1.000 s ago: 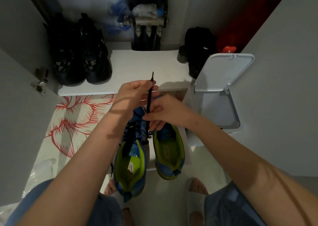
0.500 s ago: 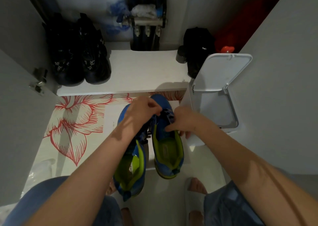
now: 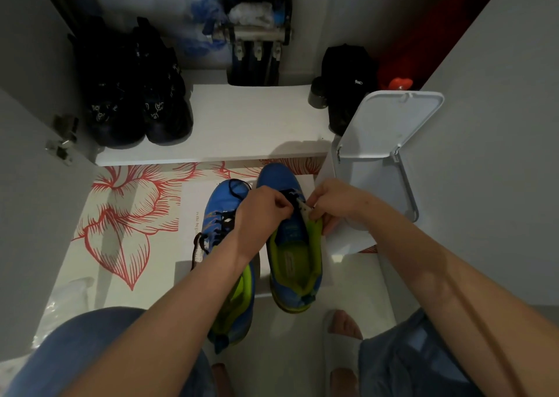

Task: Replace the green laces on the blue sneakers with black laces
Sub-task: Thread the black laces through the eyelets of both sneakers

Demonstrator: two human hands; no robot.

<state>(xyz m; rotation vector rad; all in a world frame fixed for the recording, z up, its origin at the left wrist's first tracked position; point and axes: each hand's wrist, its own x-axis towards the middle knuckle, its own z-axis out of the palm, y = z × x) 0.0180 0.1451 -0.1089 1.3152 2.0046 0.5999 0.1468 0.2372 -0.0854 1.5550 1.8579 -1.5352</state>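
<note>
– So, what are the hands doing?
– Both are working at the throat of the right sneaker (image 3: 276,176). The left hand (image 3: 261,212) is curling in, with thumb and forefinger pinching the black lace (image 3: 289,191) at the upper eyelets. The right hand (image 3: 334,203) is pinching a pale strip (image 3: 303,208) there, coming in from three o'clock. Whether it is also gripping a lace tip, I cannot tell.
– How should this step be going?
– I am judging it to be threading the upper eyelets. One hand should be steadying the eyelet edge while the other is feeding the tip straight through. Both ends should then be pulled even and flat before the next hole.
– And the other shoe?
– The left sneaker (image 3: 222,194) is lying just beside the first, at nine o'clock. A second black lace (image 3: 225,216) is crossing it, its loose ends trailing off the side. No green lace is showing.
– Any writing?
– A white sheet (image 3: 190,197) under the shoes is carrying a printed line that seems to start "is the begin". The rest is hidden. Marks on the green insole (image 3: 290,260) and a tag on the black bag (image 3: 348,64) at one o'clock are too small to read. A white bin (image 3: 390,121) is standing open at two o'clock.
</note>
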